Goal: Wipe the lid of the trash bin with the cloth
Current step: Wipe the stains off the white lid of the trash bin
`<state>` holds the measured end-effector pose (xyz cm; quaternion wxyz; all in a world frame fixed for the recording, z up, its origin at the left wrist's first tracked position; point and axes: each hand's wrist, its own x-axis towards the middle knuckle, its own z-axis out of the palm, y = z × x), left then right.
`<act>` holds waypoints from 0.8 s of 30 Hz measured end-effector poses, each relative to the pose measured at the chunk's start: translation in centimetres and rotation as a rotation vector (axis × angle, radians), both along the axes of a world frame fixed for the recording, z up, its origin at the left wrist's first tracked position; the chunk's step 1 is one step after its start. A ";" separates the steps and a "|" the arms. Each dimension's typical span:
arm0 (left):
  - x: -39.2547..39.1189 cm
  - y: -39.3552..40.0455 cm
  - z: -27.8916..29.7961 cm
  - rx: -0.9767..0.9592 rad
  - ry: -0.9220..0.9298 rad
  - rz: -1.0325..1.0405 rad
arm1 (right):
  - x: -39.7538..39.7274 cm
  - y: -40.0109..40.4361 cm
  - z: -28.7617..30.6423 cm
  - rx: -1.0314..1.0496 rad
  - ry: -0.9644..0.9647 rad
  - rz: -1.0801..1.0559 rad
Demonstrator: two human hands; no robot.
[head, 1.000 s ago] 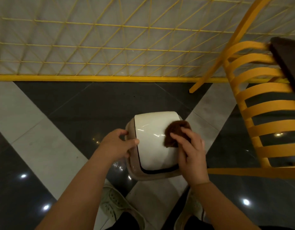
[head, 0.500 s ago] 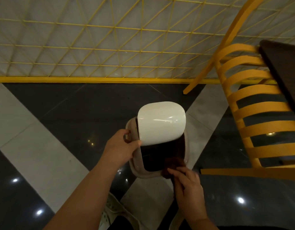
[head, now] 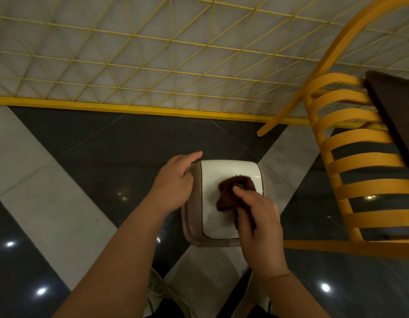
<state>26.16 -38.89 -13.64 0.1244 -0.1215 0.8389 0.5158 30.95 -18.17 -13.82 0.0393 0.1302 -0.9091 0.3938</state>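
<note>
Glossy dark and pale floor tiles (head: 88, 157) meet a wall fronted by a yellow wire grid (head: 153, 60), with a slatted yellow chair (head: 359, 161) off to the right. Between the two hands a small bin (head: 189, 228) stands on the floor, its beige rim framing a white lid (head: 212, 216) that lies flat and closed, so nothing inside shows. Its smooth, shiny surface carries a dark seam along the left edge. On its right half lies a dark brown, fuzzy cloth (head: 231, 191), bunched up. The right hand (head: 258, 228) grips the cloth, fingers curled around it and pressing it onto the lid. The left hand (head: 176, 182) rests on the bin's left rim, fingers loosely bent, forefinger stretched forward.
</note>
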 end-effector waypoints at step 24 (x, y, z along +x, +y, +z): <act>-8.0 0.4 -1.0 0.010 -0.442 -0.090 | -2.6 -4.2 -2.8 0.442 0.239 0.359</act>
